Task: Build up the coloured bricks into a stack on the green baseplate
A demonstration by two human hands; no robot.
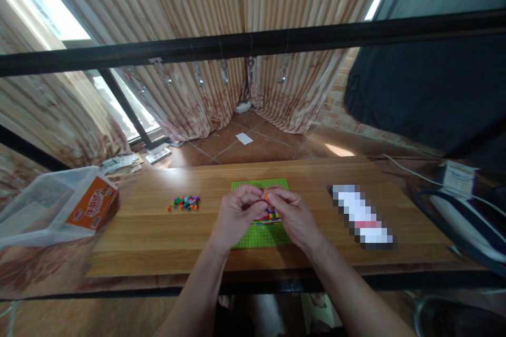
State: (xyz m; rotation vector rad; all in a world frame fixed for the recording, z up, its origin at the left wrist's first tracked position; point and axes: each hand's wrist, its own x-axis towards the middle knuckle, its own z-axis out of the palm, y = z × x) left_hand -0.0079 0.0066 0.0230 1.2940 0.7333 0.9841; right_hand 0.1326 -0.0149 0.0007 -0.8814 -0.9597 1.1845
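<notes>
Both hands meet over a green studded baseplate [261, 238] on the wooden table. My right hand [297, 216] pinches a small orange toy brick [265, 197] between thumb and fingers. Close beside it, my left hand [236, 217] is closed, thumb against fingertips; whether it grips the same brick or another small piece is hidden. Under the fingers, a low structure of multicoloured bricks [272, 216] stands on the baseplate, partly covered by the hands. To the left lies a loose pile of small coloured bricks [185, 202].
A clear plastic bin [51, 189] with an orange label stands at the table's left. A pixelated oblong object [361, 216] lies on the right of the table [158, 247]. A dark bar [177, 47] crosses beyond the table, before the curtains.
</notes>
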